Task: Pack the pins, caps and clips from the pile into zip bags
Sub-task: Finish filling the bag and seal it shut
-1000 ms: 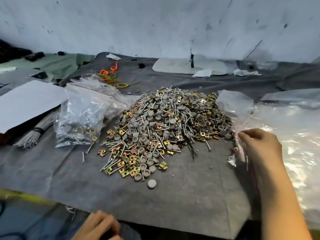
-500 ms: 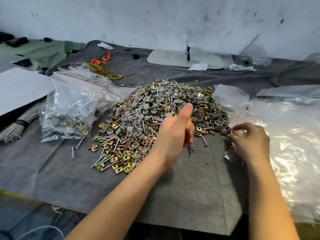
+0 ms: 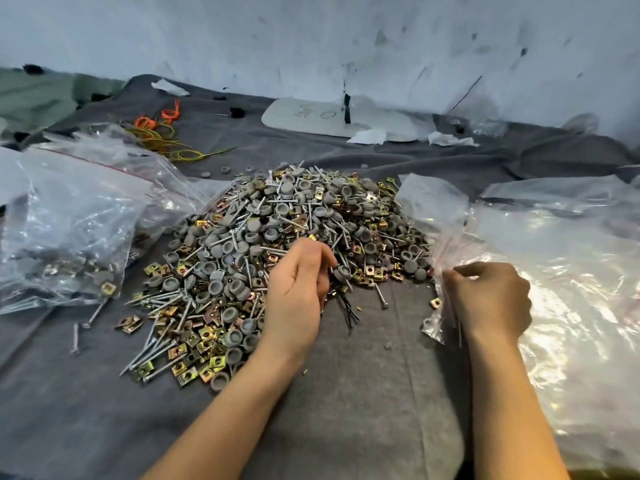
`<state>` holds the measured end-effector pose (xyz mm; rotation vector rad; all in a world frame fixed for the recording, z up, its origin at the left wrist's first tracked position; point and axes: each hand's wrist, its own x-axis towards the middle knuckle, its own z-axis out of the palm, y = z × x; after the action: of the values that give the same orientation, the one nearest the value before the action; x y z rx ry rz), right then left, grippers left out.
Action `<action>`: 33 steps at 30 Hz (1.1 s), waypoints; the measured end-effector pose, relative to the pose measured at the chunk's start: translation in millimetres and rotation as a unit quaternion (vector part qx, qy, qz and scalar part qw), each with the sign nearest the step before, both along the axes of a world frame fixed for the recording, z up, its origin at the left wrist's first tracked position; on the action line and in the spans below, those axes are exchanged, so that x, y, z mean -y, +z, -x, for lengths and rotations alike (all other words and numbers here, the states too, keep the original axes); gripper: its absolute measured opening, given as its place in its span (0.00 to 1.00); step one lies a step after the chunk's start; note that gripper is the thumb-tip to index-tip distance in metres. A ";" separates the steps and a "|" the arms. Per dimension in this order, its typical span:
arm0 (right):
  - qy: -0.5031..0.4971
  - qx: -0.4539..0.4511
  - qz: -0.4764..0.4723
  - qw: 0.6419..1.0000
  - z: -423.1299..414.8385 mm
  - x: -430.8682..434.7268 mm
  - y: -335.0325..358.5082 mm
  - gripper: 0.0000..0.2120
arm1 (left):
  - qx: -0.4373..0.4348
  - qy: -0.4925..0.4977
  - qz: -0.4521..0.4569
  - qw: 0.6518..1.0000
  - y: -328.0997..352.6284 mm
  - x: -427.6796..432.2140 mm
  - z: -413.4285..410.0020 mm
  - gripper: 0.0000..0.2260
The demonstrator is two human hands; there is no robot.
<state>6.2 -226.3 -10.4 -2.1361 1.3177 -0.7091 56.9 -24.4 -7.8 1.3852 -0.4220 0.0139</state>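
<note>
A big pile point(image 3: 277, 230) of grey caps, silver screw pins and brass clips lies in the middle of the grey felt mat point(image 3: 363, 393). My left hand point(image 3: 298, 292) reaches into the pile's near edge. Its curled fingertips pinch a grey cap point(image 3: 343, 271). To the right of the pile, my right hand point(image 3: 491, 299) grips the edge of a small clear zip bag point(image 3: 433, 329) that hangs down to the mat. What is inside this bag cannot be made out.
A filled zip bag point(image 3: 69, 237) with caps, pins and clips lies at the left, with loose screws point(image 3: 74, 337) near it. Crumpled clear plastic point(image 3: 571, 271) covers the right side. Orange and yellow wires point(image 3: 156, 129) and a white board point(image 3: 311, 116) lie at the back by the wall.
My left hand came up from the table's near edge and reached into the pile, then curled its fingers onto a cap. My right hand kept hold of the small bag.
</note>
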 end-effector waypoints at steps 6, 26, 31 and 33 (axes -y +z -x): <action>0.025 0.171 0.129 0.976 7.0 -7.9 9.1 0.08 | 0.034 -0.005 -0.025 0.999 -0.4 -0.1 2.2 0.07; 0.460 0.289 0.110 0.832 6.2 -93.8 24.2 0.09 | -0.093 -0.123 -0.024 0.988 13.9 -8.3 -3.9 0.17; 0.417 0.288 -0.006 0.862 3.1 -90.3 21.0 0.07 | -0.114 -0.138 -0.067 0.981 11.2 -8.4 -4.7 0.23; 0.396 0.267 -0.057 0.877 1.9 -87.7 19.2 0.10 | -0.127 -0.152 -0.080 0.977 10.4 -7.9 -4.0 0.21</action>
<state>4.3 -138.6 8.8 -1.9278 0.1414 -0.7425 60.9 -16.5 2.6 1.4455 -0.4228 -0.4519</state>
